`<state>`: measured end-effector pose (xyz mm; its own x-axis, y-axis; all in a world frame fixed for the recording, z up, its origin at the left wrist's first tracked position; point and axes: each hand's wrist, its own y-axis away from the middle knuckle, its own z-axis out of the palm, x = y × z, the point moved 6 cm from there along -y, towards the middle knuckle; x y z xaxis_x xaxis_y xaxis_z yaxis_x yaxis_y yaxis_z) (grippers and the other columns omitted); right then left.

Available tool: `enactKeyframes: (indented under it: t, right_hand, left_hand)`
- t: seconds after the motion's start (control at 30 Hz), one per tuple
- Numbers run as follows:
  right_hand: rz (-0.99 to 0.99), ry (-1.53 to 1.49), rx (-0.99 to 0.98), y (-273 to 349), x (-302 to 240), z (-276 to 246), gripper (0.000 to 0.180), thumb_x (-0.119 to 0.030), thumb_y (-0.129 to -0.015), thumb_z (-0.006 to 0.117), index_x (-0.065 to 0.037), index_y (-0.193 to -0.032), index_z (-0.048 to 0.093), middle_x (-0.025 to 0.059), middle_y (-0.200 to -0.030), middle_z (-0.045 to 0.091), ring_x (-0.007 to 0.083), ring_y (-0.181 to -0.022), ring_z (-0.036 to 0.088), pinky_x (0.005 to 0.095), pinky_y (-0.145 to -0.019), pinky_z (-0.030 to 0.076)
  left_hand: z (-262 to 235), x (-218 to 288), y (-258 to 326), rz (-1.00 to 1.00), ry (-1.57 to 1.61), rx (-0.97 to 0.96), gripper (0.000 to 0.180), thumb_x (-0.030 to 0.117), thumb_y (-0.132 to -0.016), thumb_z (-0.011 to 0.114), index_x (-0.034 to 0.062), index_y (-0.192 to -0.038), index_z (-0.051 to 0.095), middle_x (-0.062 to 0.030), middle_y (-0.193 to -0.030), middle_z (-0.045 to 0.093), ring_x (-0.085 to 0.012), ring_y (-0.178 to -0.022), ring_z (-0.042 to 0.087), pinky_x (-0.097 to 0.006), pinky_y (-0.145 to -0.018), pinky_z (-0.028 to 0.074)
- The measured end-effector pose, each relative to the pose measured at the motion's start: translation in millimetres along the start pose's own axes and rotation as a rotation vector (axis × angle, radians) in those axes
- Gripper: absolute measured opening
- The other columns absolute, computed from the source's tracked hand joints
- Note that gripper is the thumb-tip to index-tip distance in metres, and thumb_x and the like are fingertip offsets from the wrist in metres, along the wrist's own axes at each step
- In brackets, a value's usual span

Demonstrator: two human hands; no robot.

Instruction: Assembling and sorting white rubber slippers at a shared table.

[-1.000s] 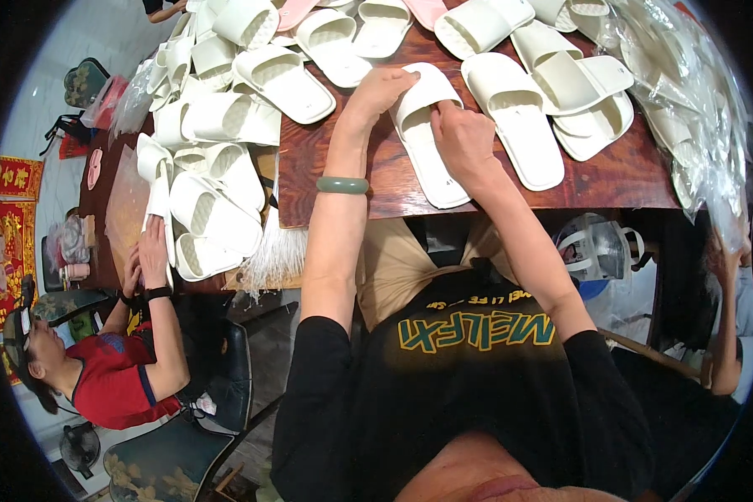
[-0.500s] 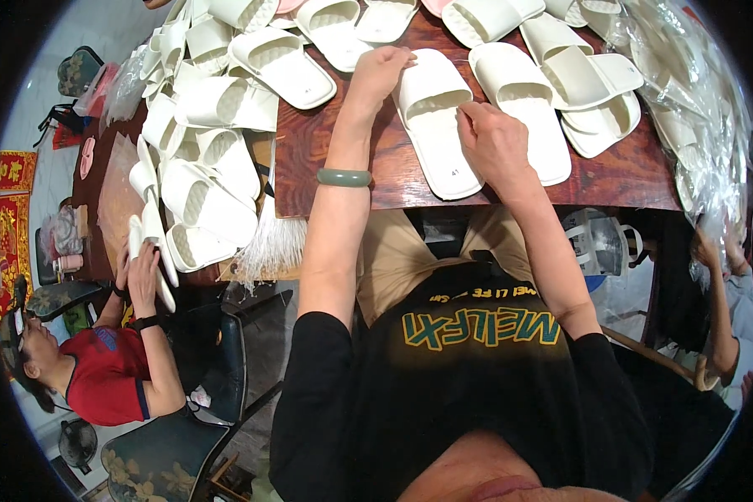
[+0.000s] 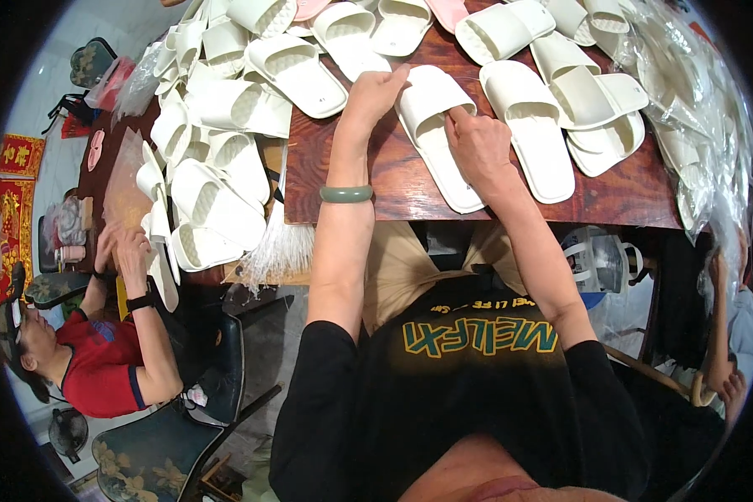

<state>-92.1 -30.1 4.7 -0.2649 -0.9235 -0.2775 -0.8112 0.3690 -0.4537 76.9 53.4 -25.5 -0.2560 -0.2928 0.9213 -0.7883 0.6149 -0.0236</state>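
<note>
A white slipper [image 3: 443, 171] lies sole down on the reddish-brown wooden table, its toe strap pointing away from me. My left hand [image 3: 378, 90] is closed at the left side of the strap, fingertips against its edge. From the right, my right hand [image 3: 481, 146] is closed at the strap's open edge, and its fingertips reach into the opening, where the strap partly hides them. Just right of that hand rests a second white slipper [image 3: 535, 159], pointing the same way and touched by neither hand.
Many white slippers [image 3: 213, 205] are heaped at the left, and others [image 3: 607, 100] overlap at the right. Clear plastic bags [image 3: 686, 125] cover slippers along the right edge. A co-worker in a red shirt [image 3: 105, 368] sits at the left; another person's arm [image 3: 719, 326] shows at the right.
The slipper between my hands has tilted slightly, and my right fingers have moved to the strap's opening. The whole view has shifted a little. The co-worker's hands at the left have come together.
</note>
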Motion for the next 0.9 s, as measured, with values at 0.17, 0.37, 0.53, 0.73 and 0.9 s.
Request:
enactKeyframes:
  t: [0.17,0.37,0.53,0.73,0.9]
  right_hand:
    - [-0.028,-0.035,0.009,-3,0,3,0.013,-0.018,-0.081,0.060,-0.008,-0.074,0.061,0.0119,-0.057,0.059,0.0291,-0.053,0.060,0.0391,-0.051,0.047]
    - [-0.028,-0.044,0.018,-4,-2,-3,0.013,-0.017,-0.081,0.059,-0.006,-0.074,0.062,0.0143,-0.059,0.059,0.0309,-0.055,0.061,0.0407,-0.051,0.047]
    - [0.008,-0.128,0.042,-1,2,-6,0.012,-0.015,-0.082,0.057,-0.005,-0.077,0.061,0.0167,-0.059,0.059,0.0330,-0.056,0.061,0.0425,-0.052,0.047]
    - [0.031,-0.139,0.050,0,7,-4,0.012,-0.016,-0.083,0.056,-0.005,-0.079,0.061,0.0152,-0.058,0.059,0.0330,-0.056,0.061,0.0431,-0.053,0.048]
    - [0.056,-0.160,0.037,-1,5,-6,0.012,-0.017,-0.084,0.057,-0.007,-0.078,0.062,0.0157,-0.059,0.059,0.0339,-0.057,0.060,0.0443,-0.053,0.047]
  left_hand:
    - [24,19,10,-0.051,0.234,-0.272,0.033,0.031,-0.086,0.061,-0.0006,-0.089,0.069,0.0025,-0.065,0.058,-0.0041,-0.057,0.047,-0.019,-0.048,0.034]
    - [13,20,11,-0.197,0.329,-0.311,0.025,0.022,-0.083,0.064,0.0009,-0.096,0.067,0.0072,-0.061,0.051,-0.0005,-0.049,0.035,-0.017,-0.040,0.020]
    - [1,7,5,-0.136,0.384,-0.160,0.022,0.017,-0.084,0.061,0.0012,-0.098,0.066,0.0065,-0.065,0.054,-0.0007,-0.048,0.035,-0.016,-0.040,0.021]
    - [-12,5,12,-0.165,0.089,-0.161,0.025,0.026,-0.089,0.055,0.0100,-0.103,0.067,0.0064,-0.065,0.054,-0.0007,-0.047,0.033,-0.016,-0.039,0.023]
    - [1,8,13,-0.118,0.076,-0.343,0.027,0.031,-0.090,0.055,0.0094,-0.101,0.065,0.0061,-0.063,0.052,-0.0009,-0.044,0.030,-0.017,-0.037,0.020]
